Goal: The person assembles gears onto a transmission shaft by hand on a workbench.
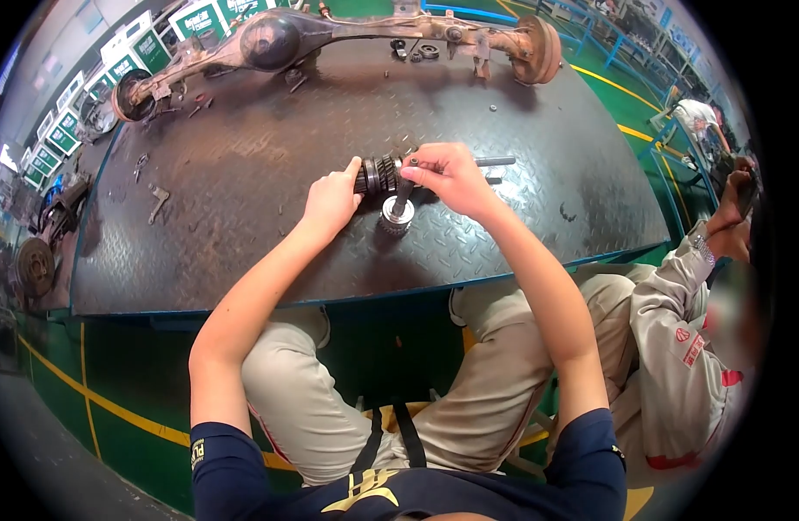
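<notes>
My left hand [332, 201] is closed around the near-left end of a dark gear shaft [382, 175], which carries several toothed gears and lies on the metal tabletop. My right hand [451, 178] pinches the upper end of a short dark shaft [403, 198] between thumb and fingers. At the lower end of that shaft is a shiny ring-shaped bearing [397, 211] above a toothed part, close to the table. Beyond my right hand, a plain steel rod [496, 161] extends to the right; its other end is hidden by the hand.
A rusty vehicle axle [356, 33] spans the back of the tread-plate table [243, 252]. A small metal fork-like piece [159, 203] lies at the left, and bearing parts [429, 52] sit near the axle. A seated person [677, 347] is close on my right.
</notes>
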{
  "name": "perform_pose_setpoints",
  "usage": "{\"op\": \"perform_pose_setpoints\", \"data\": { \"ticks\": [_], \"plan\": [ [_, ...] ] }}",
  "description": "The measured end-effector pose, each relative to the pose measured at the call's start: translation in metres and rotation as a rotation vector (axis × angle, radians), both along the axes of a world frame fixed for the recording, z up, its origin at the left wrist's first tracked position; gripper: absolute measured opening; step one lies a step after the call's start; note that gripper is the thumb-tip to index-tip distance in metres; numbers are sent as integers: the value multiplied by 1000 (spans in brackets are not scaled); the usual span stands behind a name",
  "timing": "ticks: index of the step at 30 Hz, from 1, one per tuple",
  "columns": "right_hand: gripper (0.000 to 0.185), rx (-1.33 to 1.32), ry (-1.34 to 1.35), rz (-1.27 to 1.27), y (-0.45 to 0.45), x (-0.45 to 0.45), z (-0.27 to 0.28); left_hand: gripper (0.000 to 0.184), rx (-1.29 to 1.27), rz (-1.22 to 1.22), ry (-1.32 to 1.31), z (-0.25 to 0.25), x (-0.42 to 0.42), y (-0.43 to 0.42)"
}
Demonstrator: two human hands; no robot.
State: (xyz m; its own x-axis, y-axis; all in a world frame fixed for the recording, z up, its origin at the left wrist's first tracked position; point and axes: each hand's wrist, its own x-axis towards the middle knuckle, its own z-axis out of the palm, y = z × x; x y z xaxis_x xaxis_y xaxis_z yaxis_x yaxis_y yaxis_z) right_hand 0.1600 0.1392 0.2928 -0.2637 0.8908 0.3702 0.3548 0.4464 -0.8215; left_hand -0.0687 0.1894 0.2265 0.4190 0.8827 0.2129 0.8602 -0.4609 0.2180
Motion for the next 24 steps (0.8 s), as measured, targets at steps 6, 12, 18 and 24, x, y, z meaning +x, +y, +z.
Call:
{"op": "perform_pose_setpoints", "data": {
  "ticks": [6, 12, 18, 24],
  "plan": [
    [15, -79, 78, 0, 5, 13, -7, 70, -41, 11, -38, -1, 0, 0],
    [16, -61, 74, -97, 3, 32, 10, 69, -35, 6, -37, -4, 0, 4],
    [16, -23, 143, -151, 4, 48, 7, 67, -25, 6, -57, -6, -1, 5],
    [17, 62, 75, -151, -1, 33, 15, 68, -44, 6, -52, -3, -1, 5]
  ]
}}
